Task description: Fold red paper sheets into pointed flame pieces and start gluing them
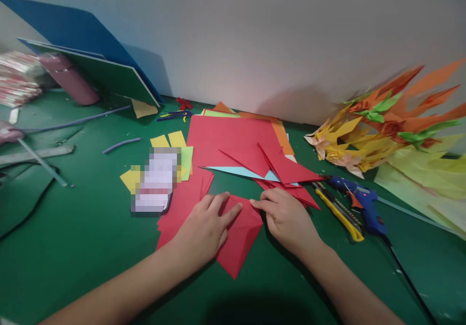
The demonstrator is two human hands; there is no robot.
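Near edge of the green bench (73, 247), centre of view: red paper (240, 242), part-folded, lying flat, one point toward the person.

Left hand (206, 228) rests on it palm down. Grip wide open, fingers stretched across the upper left flap, clasping nothing, only pinning.

Right hand (286, 218) meets the paper's right corner with curled fingertips. Cannot tell whether that grip pinches the edge or merely presses on it.

Judgement: a crease is being set. To do it well:
- left palm bears flat so the sheet cannot creep
- edges matched before any pressure goes on
- crease run outward from the corner with one fingertip, not the whole hand

Just behind: loose red sheets (233, 138) and pointed red folded pieces (291, 172). To the right, near but apart: yellow knife (340, 213) and blue glue gun (364, 203).
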